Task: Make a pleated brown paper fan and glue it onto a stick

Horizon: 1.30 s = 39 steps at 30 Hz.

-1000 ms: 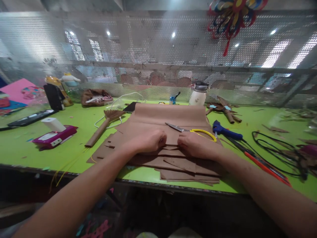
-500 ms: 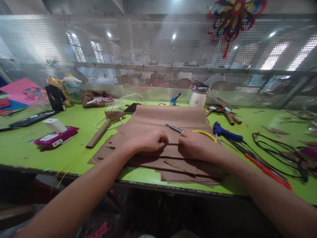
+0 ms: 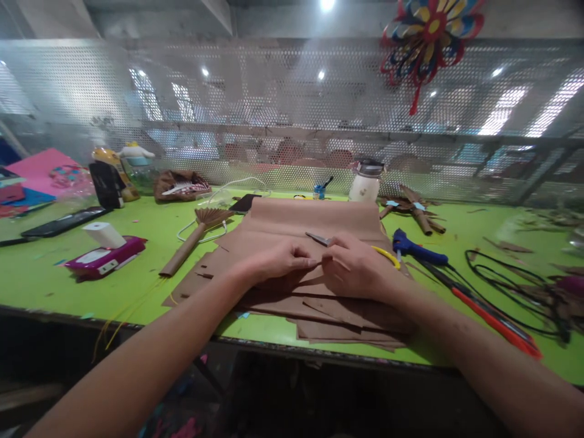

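Note:
My left hand [image 3: 285, 260] and my right hand [image 3: 353, 266] meet over a stack of brown paper [image 3: 283, 222], fingertips almost touching. Both are closed in a pinch on a thin brown paper strip, mostly hidden by the fingers. Scissors [image 3: 317, 238] with yellow handles lie on the paper, partly covered by my right hand, blades pointing to the upper left. Small cut paper pieces [image 3: 205, 275] lie near my left forearm. Loose cut sheets [image 3: 337, 309] spread below the hands toward the table's front edge.
Left of the stack lie a pleated paper piece with a rolled stem [image 3: 182, 249] and a purple power strip [image 3: 107, 257]. To the right are a blue glue gun [image 3: 420, 248], a red-and-black tool [image 3: 495, 322] and a coiled black cable [image 3: 511, 292]. A white bottle [image 3: 365, 182] stands behind.
My hands have come closer together, so the strip that showed between them is now nearly hidden. My right hand's fingers have lifted and shifted slightly left. The view has tilted up a little.

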Available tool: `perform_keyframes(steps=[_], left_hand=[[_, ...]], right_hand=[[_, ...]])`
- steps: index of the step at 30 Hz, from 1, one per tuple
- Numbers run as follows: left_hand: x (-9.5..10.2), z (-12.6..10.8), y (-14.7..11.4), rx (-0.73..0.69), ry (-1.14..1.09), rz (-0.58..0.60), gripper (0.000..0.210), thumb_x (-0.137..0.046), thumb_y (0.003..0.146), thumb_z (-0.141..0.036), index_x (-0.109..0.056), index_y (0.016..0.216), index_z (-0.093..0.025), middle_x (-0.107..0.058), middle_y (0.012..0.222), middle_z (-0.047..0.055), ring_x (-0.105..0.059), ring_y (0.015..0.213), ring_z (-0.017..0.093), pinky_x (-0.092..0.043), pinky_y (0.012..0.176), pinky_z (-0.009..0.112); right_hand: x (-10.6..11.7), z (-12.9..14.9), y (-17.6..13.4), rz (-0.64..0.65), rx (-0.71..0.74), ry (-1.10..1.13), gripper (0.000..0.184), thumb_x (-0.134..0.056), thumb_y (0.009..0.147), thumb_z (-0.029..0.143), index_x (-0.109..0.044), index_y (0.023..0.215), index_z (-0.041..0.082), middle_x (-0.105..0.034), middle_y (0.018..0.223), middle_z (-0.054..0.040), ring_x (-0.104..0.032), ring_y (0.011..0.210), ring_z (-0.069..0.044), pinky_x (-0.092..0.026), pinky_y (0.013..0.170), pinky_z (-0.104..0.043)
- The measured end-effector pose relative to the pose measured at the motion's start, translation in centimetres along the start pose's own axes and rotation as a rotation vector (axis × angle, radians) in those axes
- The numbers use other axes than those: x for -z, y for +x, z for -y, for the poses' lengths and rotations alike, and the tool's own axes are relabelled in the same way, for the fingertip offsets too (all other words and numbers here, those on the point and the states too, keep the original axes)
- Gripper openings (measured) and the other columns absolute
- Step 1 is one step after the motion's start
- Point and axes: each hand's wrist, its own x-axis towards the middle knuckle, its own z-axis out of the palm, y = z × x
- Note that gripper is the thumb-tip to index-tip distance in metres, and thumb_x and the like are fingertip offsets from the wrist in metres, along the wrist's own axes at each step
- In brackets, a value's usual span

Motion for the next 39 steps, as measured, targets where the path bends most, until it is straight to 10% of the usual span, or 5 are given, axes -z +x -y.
perform_keyframes(steps=[4,10,28,36,39], left_hand=[[0.0,0.0,0.1,0.018,-0.017,0.013,0.033,-0.047,0.078,-0.044,-0.057,0.070,-0.013,-0.044,0.049,-0.004,-0.033,0.042,0.006,-0.023,0.043,0.021],[-0.4,0.3,0.4,-0.026,0.041,-0.045,0.031,-0.047,0.078,-0.042,-0.057,0.068,-0.013,-0.045,0.051,-0.003,-0.036,0.046,0.007,-0.024,0.046,0.021],[1.4,1.1,0.5,-0.047,0.272,-0.131,0.028,-0.053,0.072,-0.038,-0.060,0.066,-0.012,-0.053,0.058,-0.001,-0.043,0.056,0.009,-0.030,0.053,0.022],[1.9,0.1,-0.4,-0.028,-0.036,-0.131,0.028,-0.056,0.073,-0.040,-0.058,0.070,-0.013,-0.052,0.058,-0.001,-0.041,0.053,0.008,-0.031,0.052,0.022],[1.7,-0.2,-0.7,-0.107,-0.162,-0.069,0.028,-0.055,0.076,-0.038,-0.058,0.067,-0.012,-0.052,0.061,-0.001,-0.042,0.057,0.008,-0.033,0.057,0.022]], right_hand=[[0.5,0.0,0.1,0.049,-0.240,0.332,0.024,-0.052,0.074,0.019,-0.058,0.098,0.016,-0.060,0.087,-0.0047,-0.052,0.070,-0.012,-0.042,0.065,-0.024],[0.5,-0.1,0.1,0.135,-0.515,0.574,0.026,-0.051,0.077,0.037,-0.064,0.073,0.015,-0.057,0.063,0.0005,-0.048,0.058,-0.010,-0.037,0.053,-0.021],[0.6,-2.4,-0.1,0.162,-0.663,0.908,0.030,-0.063,0.068,0.042,-0.059,0.065,0.012,-0.054,0.049,0.0012,-0.047,0.042,-0.007,-0.034,0.044,-0.021],[1.1,-3.9,0.0,-0.175,-0.745,1.232,0.027,-0.071,0.061,0.037,-0.058,0.063,0.013,-0.056,0.054,0.0010,-0.050,0.047,-0.007,-0.041,0.048,-0.021],[1.6,-2.9,0.1,-0.081,-0.622,1.322,0.031,-0.073,0.061,0.028,-0.063,0.088,0.015,-0.064,0.074,-0.0022,-0.058,0.062,-0.010,-0.049,0.064,-0.026]])
